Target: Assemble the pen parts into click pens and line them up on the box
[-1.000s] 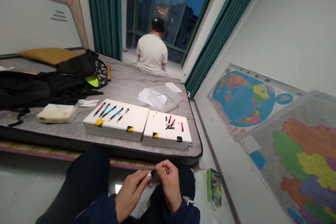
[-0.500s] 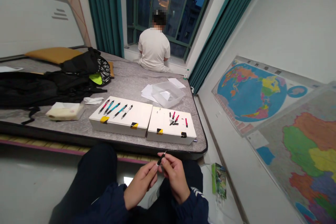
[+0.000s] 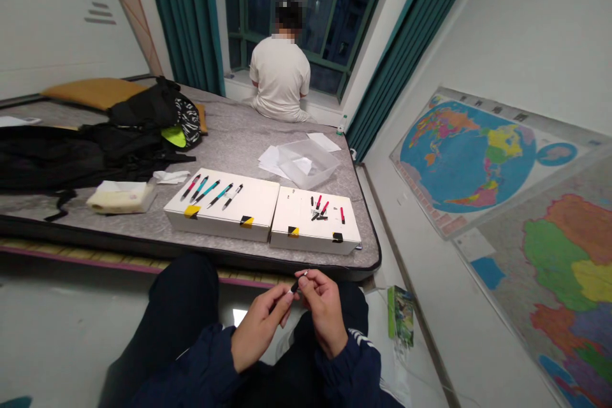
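Pens (image 3: 210,189), five assembled, lay on the left box (image 3: 248,201); loose parts (image 3: 321,209) remained on the right. Left hand (image 3: 258,331) and right hand (image 3: 325,309) pinched a sixth pen (image 3: 295,283).

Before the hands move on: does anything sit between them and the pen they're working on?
Nothing visible does. The left hand and right hand both pinch the pen directly, above the lap, apart from the white boxes.
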A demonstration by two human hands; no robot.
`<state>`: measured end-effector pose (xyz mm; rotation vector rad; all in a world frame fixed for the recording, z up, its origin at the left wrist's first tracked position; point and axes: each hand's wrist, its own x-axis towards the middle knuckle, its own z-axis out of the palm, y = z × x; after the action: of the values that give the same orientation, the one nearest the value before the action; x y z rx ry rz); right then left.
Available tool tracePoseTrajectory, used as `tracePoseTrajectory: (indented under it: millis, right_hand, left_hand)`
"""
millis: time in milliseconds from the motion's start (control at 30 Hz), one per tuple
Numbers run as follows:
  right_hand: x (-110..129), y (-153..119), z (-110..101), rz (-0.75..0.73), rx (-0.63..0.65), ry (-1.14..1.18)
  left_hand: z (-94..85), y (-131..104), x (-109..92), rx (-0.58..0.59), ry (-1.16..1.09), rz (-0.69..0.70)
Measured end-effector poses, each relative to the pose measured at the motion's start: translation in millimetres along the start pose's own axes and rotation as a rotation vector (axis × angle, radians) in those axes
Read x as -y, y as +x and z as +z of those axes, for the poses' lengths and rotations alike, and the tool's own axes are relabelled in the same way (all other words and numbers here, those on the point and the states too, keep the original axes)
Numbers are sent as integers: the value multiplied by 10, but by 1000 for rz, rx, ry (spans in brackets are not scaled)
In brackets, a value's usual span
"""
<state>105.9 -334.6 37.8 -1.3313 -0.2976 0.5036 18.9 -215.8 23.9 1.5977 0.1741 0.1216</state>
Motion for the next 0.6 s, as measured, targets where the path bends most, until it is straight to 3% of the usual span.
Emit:
tracePoseTrajectory:
  millis: [100, 300, 367, 500, 600]
  right_hand:
    - [-14, 50, 74, -21, -36, 29]
    - [87, 121, 108, 39, 243, -110]
    - [66, 171, 119, 43, 201, -121]
    - [-135, 304, 147, 9, -36, -86]
    - [-277, 421, 123, -1, 2, -75]
  left_hand:
    - [-46, 9, 4, -40, 62, 5]
    - [-177, 28, 21, 13, -50, -52]
    - [-230, 72, 20, 31, -35, -62]
    - [-320, 236, 63, -26, 115, -31]
    - [-361, 395, 204, -63, 123, -5]
